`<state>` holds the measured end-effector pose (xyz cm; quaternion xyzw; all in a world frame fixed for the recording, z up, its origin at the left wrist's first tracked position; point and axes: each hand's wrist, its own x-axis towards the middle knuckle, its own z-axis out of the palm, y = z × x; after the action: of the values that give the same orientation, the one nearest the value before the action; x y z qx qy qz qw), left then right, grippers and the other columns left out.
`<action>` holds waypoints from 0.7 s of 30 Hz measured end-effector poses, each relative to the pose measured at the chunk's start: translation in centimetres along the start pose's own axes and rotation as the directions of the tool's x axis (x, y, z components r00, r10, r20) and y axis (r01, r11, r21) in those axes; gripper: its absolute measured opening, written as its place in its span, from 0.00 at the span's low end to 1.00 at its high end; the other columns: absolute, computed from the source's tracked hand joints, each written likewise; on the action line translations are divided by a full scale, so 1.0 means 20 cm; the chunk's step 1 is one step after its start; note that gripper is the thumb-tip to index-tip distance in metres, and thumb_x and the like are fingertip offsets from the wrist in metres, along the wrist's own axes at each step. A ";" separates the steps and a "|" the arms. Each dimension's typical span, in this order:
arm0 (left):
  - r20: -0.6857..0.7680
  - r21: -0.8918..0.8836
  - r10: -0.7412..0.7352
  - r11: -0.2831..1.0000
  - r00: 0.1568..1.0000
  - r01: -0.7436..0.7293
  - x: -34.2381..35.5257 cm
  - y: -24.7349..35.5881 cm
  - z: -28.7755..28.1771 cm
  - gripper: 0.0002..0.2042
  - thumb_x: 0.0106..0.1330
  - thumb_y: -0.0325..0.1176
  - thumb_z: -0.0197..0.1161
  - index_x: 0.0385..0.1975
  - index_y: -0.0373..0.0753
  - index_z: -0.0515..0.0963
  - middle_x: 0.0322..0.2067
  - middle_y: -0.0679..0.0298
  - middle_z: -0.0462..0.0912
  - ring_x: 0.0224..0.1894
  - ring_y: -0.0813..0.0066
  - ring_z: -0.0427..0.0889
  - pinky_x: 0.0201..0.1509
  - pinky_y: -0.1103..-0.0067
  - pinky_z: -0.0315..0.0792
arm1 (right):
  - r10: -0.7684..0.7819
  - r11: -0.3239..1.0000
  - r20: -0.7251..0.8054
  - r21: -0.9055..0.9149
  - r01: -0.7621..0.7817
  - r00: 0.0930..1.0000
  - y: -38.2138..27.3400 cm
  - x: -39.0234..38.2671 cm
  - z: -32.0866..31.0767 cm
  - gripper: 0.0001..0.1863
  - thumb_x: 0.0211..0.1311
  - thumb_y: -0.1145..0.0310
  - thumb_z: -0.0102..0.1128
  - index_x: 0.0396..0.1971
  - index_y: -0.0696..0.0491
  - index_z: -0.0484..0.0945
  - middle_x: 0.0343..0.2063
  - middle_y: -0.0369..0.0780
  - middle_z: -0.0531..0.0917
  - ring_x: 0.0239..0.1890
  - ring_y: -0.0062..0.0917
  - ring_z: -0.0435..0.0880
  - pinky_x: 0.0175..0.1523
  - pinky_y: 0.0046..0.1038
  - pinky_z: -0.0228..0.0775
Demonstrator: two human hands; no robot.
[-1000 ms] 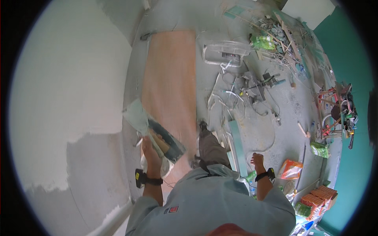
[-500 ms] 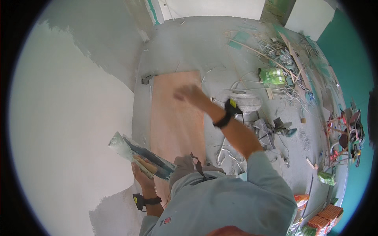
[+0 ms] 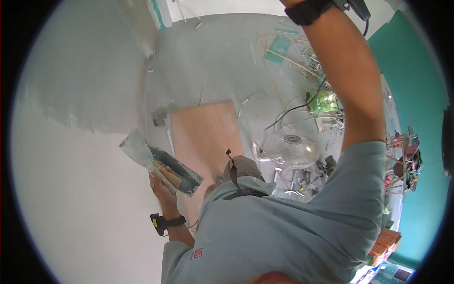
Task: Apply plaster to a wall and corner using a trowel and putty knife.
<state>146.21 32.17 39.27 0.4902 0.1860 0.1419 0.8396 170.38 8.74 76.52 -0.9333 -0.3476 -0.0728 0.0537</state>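
Note:
My left hand [image 3: 163, 191] is closed around two tools in front of the pale wall. One is a putty knife [image 3: 135, 147] whose wide blade is caked with whitish filler. Against it lies a dark rectangular plastering trowel [image 3: 176, 164], also smeared, with a wooden handle [image 3: 169, 177] showing between them. My fingers are partly hidden behind the tools. My right forearm [image 3: 340, 61] reaches up past the top edge, a black strap at its wrist; the right hand itself is outside the picture.
The left wall [image 3: 71, 189] is white low down and grey farther off. A wooden board [image 3: 205, 132] lies on the floor by my legs. To the right are a fan [image 3: 289, 147], a green bag [image 3: 323, 102], loose cables and scraps, and stacked orange packages [image 3: 387, 242].
My right arm has swung from over the board up and right, taking the hand out of view. The left hand and its tools have moved slightly left and up. The view has shifted.

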 end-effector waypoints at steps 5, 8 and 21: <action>0.078 0.047 0.029 0.998 0.997 -0.033 0.63 0.03 0.07 0.21 0.66 0.45 0.45 0.50 0.34 0.61 0.36 0.59 0.70 0.37 0.73 0.72 0.38 0.78 0.70 | 0.163 0.980 0.357 -0.168 -0.109 0.920 0.91 0.23 1.08 0.20 0.53 0.56 0.52 0.27 0.60 0.77 0.29 0.46 0.78 0.32 0.32 0.77 0.40 0.32 0.67; 0.035 0.012 0.107 0.994 0.994 -0.108 1.02 0.12 0.28 0.22 0.66 0.45 0.44 0.51 0.33 0.61 0.36 0.60 0.71 0.36 0.73 0.72 0.38 0.78 0.70 | 0.164 0.956 0.804 0.014 -0.293 0.572 1.33 -0.38 1.87 0.20 0.49 0.53 0.57 0.27 0.59 0.78 0.25 0.42 0.78 0.28 0.27 0.77 0.36 0.26 0.68; 0.098 0.084 0.012 0.996 0.995 -0.020 2.58 0.38 0.93 0.22 0.65 0.49 0.44 0.49 0.36 0.63 0.30 0.62 0.72 0.32 0.75 0.72 0.37 0.80 0.69 | 0.484 0.830 0.798 -0.287 -0.479 0.359 2.03 0.22 1.39 0.15 0.50 0.60 0.58 0.26 0.58 0.78 0.21 0.42 0.79 0.24 0.29 0.78 0.29 0.30 0.70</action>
<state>200.23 43.20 45.39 0.5331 0.1466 0.1164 0.8251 203.10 -14.80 47.84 -0.9063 -0.0400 0.4072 -0.1055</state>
